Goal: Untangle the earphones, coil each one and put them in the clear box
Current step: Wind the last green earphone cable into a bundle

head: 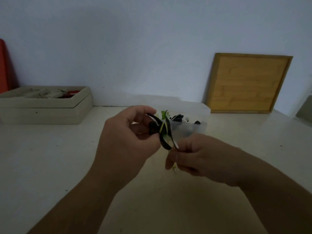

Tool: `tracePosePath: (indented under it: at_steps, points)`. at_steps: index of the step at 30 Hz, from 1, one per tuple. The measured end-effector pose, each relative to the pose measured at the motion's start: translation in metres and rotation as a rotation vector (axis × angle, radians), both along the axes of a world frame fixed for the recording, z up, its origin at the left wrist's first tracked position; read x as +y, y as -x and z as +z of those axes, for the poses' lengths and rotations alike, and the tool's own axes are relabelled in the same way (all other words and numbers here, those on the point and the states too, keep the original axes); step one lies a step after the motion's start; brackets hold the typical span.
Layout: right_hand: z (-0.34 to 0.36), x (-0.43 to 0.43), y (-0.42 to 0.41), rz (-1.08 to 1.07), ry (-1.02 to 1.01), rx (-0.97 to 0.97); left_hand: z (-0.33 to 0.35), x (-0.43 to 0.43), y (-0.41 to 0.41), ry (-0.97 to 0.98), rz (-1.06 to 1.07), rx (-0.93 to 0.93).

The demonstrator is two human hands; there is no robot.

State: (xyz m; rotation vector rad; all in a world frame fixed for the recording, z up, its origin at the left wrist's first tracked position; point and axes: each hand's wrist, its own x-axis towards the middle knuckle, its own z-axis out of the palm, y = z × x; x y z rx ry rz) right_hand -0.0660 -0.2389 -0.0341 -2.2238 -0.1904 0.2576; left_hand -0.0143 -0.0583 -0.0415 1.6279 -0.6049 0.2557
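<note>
My left hand [125, 137] grips a black and yellow-green coiled earphone [161, 130] above the table, thumb and fingers curled round the bundle. My right hand [199, 157] pinches the loose end of the same cord just below the coil, and a short tip of cord pokes out under its fingers. Right behind the coil stands the clear box [200, 114] on the table. It holds several dark, white and green earphone pieces.
A beige wooden tray box [50, 112] with red and white odds and ends stands at the back left, with a red object [5, 70] behind it. A wooden framed board [248, 83] leans on the wall at the back right. The pale table [50, 166] spreads below my hands.
</note>
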Motion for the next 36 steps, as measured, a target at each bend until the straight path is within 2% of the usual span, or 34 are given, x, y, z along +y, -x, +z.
tracePosePath:
  at_steps: [8,12,15,18,22,26,31,36]
  points:
    - [0.010,-0.001,0.004,0.099,0.039,-0.071,-0.003,0.003,-0.003,-0.126,0.130,-0.093]
    - [0.015,0.001,0.007,0.151,0.056,-0.121,-0.004,0.002,0.001,-0.360,0.164,-0.314]
    - [0.019,0.001,0.008,0.097,0.079,-0.225,-0.003,-0.001,0.002,-0.563,0.127,-0.471]
    - [0.024,-0.006,0.010,-0.048,-0.008,-0.301,-0.004,-0.003,0.003,-0.610,0.082,-0.513]
    - [0.025,-0.015,0.008,-0.250,-0.117,-0.436,-0.003,-0.003,0.005,-0.485,-0.025,-0.439]
    - [0.020,-0.014,0.003,-0.339,-0.134,-0.494,-0.003,-0.001,0.005,-0.395,-0.131,-0.303]
    - [0.017,-0.014,0.001,-0.302,-0.193,-0.495,-0.001,0.001,0.005,-0.400,-0.238,-0.150]
    - [0.019,-0.010,0.002,-0.273,-0.182,-0.525,0.002,0.000,0.010,-0.434,-0.244,-0.160]
